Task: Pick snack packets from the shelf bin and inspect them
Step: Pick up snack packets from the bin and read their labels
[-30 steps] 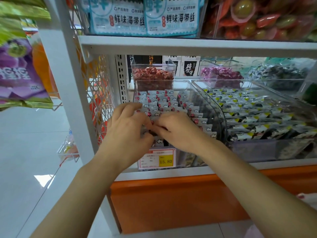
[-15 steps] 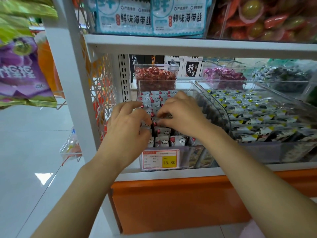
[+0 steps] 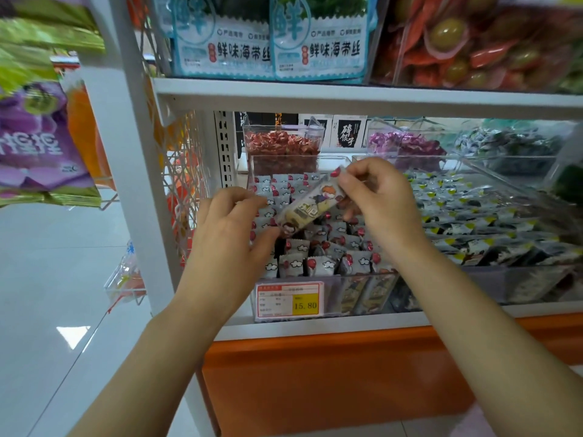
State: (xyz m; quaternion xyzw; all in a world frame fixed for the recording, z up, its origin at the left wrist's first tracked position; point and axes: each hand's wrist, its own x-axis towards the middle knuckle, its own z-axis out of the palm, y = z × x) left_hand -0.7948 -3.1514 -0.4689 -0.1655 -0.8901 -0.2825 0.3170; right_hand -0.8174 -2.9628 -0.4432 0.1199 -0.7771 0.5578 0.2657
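Snack packet held above the shelf bin, long axis tilted up-right: left hand pinches lower end, right hand prob. pinches upper end w/ fingertips.

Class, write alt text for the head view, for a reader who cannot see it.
The left hand and right hand pinch one long snack packet by its ends above a clear bin of small white-and-red packets. Its price tag reads 15.80.
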